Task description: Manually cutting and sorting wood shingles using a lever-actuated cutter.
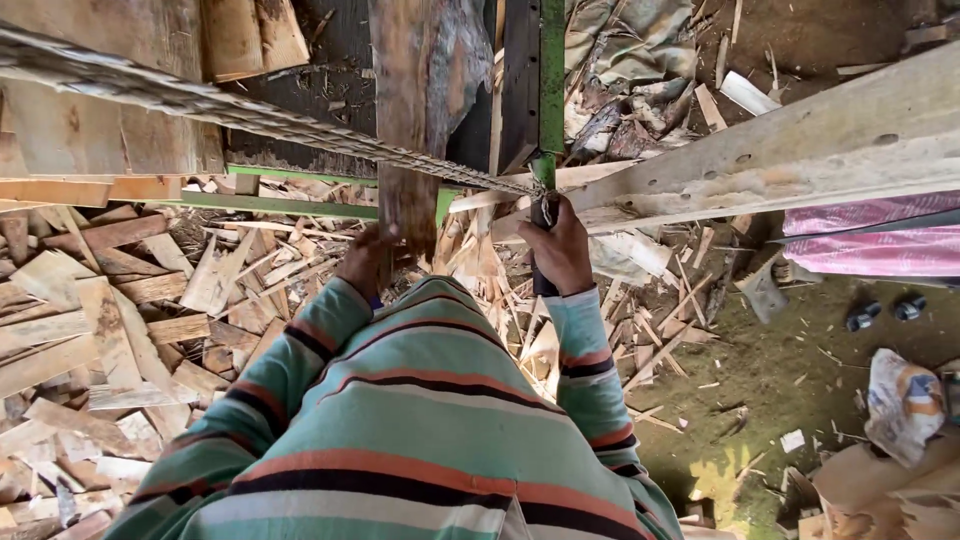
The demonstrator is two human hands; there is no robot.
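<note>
The right hand (558, 247) is closed in a full grip around a dark upright handle (542, 250) that hangs directly below a green metal post (551, 80). The left hand (366, 262) is pressed against the lower end of a rough brown upright wooden plank (408, 150) just left of the green post, fingers curled at its edge; whether the plank is clamped or only steadied cannot be told. A toothed grey saw band (240, 112) is stretched from the far left down to the foot of the green post, crossing in front of the plank. A pale long timber beam (780, 160) is laid to the right of the post. A heap of pale wood offcuts (130, 330) is spread over the floor left of and below the post.
</note>
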